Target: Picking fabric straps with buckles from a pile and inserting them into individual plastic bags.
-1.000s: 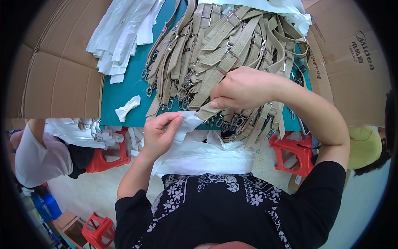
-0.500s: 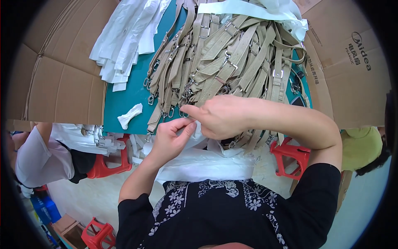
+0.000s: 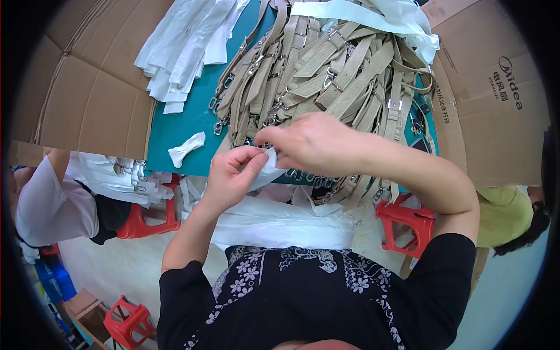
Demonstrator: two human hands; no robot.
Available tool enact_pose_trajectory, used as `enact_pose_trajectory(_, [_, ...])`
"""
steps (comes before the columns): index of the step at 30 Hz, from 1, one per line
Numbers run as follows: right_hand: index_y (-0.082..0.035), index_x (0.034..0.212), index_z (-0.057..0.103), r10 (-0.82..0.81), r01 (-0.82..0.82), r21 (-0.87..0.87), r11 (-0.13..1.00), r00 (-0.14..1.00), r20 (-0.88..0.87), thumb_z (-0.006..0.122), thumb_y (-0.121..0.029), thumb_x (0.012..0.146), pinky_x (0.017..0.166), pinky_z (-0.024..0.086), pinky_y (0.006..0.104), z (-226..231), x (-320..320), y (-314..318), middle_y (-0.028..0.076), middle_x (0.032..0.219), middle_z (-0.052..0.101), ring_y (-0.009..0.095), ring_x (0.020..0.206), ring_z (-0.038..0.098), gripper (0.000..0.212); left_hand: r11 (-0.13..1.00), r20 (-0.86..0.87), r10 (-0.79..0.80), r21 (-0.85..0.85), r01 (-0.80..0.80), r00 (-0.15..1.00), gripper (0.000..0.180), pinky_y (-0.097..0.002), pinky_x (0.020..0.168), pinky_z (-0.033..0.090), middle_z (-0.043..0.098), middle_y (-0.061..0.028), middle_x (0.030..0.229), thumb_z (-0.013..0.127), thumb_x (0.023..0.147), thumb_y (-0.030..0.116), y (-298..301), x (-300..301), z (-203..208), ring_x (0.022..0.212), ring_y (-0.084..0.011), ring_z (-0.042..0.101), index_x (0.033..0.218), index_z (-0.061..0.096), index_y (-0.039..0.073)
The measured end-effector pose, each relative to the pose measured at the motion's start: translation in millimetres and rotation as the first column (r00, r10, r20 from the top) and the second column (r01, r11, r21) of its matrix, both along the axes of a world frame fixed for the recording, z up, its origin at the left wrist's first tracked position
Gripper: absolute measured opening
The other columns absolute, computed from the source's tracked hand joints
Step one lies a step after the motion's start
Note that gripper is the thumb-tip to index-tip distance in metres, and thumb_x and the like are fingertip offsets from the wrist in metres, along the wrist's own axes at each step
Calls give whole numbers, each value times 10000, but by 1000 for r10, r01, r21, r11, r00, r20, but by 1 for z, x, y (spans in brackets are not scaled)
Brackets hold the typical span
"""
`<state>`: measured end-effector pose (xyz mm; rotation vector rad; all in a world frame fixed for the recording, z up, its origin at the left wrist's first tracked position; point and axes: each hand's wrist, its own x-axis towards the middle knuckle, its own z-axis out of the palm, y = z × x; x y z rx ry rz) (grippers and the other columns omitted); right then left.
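Note:
My left hand [image 3: 233, 179] pinches a thin white sheet [image 3: 265, 172] between thumb and fingertips, in front of the table's near edge. Just right of it and slightly farther, my right hand [image 3: 315, 144] is curled, with its index finger reaching left above the sheet. The right thumb side is close to the sheet's top corner; what those fingers hold is hidden. Beyond both hands lies a thick pile of beige straps [image 3: 326, 76] with metal buckles and clasps, their ends hanging over the near edge. More white sheeting [image 3: 280, 224] is spread across my lap.
The table has a green top [image 3: 192, 131]. A stack of white strips [image 3: 181, 52] and a crumpled white scrap [image 3: 186, 149] lie at left. Cardboard panels [image 3: 111, 70] stand on both sides. Red stools [image 3: 405, 224] and two other people [image 3: 55, 201] flank me.
My hands have moved slightly away from me, the right one farther over the straps. The white sheet shows more between them, and the view has shifted a little.

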<state>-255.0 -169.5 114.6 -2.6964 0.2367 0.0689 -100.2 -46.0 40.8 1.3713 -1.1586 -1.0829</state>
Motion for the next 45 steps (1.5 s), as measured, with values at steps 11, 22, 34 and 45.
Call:
enact_pose_trajectory(11, [-70, 803, 597, 15, -20, -141, 990, 999, -34, 595, -221, 769, 647, 456, 361, 7, -12, -14, 64, 741, 591, 251, 732, 584, 155, 999, -49, 36, -1, -36, 998, 200, -195, 587, 422, 623, -4, 747, 596, 838, 151, 9, 11, -17, 665, -46, 517, 922, 643, -24])
enact_pose_trajectory(22, [-94, 903, 560, 26, -25, -223, 975, 1000, 2, 587, -293, 787, 778, 409, 364, 5, -21, -41, 61, 764, 590, 239, 808, 565, 232, 997, -177, 71, 13, -70, 982, 177, -183, 605, 391, 597, 21, 751, 582, 851, 156, 15, 29, -21, 669, -40, 502, 882, 638, -9])
enact_pose_trajectory(34, [-99, 981, 492, -34, 53, -133, 990, 989, 141, 594, -242, 781, 657, 443, 377, -9, 8, 13, 95, 663, 573, 287, 669, 582, 266, 994, -139, 78, -65, -88, 987, 184, -176, 540, 379, 582, 25, 697, 577, 856, 159, 16, 26, -18, 611, -24, 471, 878, 633, -15])
enact_pose_trajectory(45, [-95, 952, 575, -149, 153, -282, 947, 988, 34, 537, -309, 819, 826, 403, 377, 5, -5, -23, 97, 923, 585, 257, 937, 532, 254, 991, -115, 128, -31, -133, 985, 161, -168, 517, 365, 573, 32, 657, 584, 846, 137, 21, 20, -20, 588, -14, 465, 836, 627, -17])
